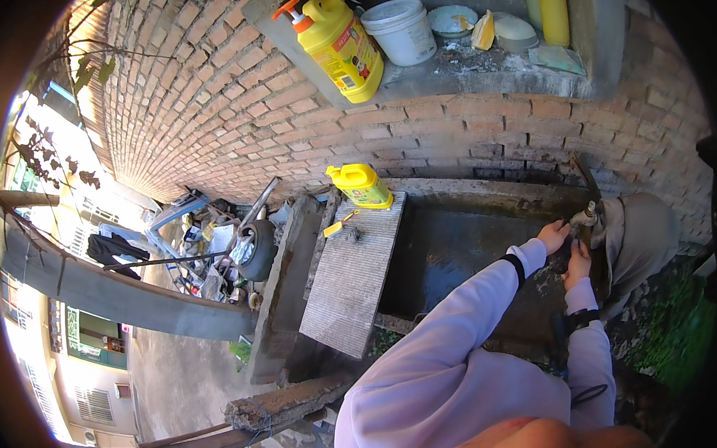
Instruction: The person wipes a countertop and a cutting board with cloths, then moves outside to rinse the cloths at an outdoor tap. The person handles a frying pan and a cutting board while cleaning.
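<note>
Both my hands are together at a metal water tap (584, 217) over the right end of a concrete wash basin (494, 195). My left hand (554, 236) is just left of the tap with its fingers bent. Close below it, my right hand (577, 265) points up towards the tap, fingers drawn together. Something small and dark lies between the hands, too unclear to name. Whether either hand grips it or the tap cannot be made out. Dark water stands in the basin (454, 256).
A ridged washboard slab (360, 283) spans the basin's left part, bearing a yellow detergent jug (360, 187), a yellow-handled brush (339, 224) and a scouring ball (354, 235). Grey cloth (641, 249) hangs right of the tap. A wall niche (478, 80) holds a pump bottle (343, 52) and white bucket (400, 33).
</note>
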Demonstrator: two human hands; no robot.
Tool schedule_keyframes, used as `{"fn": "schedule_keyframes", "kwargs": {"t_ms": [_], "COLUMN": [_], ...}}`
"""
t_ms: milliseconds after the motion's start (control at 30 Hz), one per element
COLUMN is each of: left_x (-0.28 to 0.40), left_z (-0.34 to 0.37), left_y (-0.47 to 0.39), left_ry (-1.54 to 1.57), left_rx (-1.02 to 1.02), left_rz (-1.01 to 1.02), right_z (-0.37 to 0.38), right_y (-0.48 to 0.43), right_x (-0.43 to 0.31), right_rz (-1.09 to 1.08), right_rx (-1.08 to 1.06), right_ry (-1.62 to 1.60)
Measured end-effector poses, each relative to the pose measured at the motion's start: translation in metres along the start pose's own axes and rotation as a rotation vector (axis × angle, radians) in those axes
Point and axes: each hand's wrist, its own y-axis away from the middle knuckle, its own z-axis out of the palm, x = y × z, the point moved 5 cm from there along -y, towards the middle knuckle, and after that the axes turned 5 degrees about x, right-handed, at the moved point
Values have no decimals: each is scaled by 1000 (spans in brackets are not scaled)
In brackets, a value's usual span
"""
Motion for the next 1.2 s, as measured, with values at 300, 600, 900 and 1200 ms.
{"fn": "schedule_keyframes", "kwargs": {"t_ms": [300, 600, 900, 1200], "left_x": [16, 27, 30, 22], "left_z": [5, -36, -1, -22], "left_y": [14, 23, 34, 47], "left_ry": [-454, -454, -331, -505], "left_rx": [-89, 11, -96, 59], "left_rz": [514, 302, 389, 332], "right_z": [-2, -10, 9, -3], "right_y": [-7, -26, -36, -57], "right_x": [24, 31, 42, 58], "right_rz": [240, 129, 243, 14], "right_rx": [-248, 34, -164, -66], "right_ry": [-112, -8, -443, -350]}}
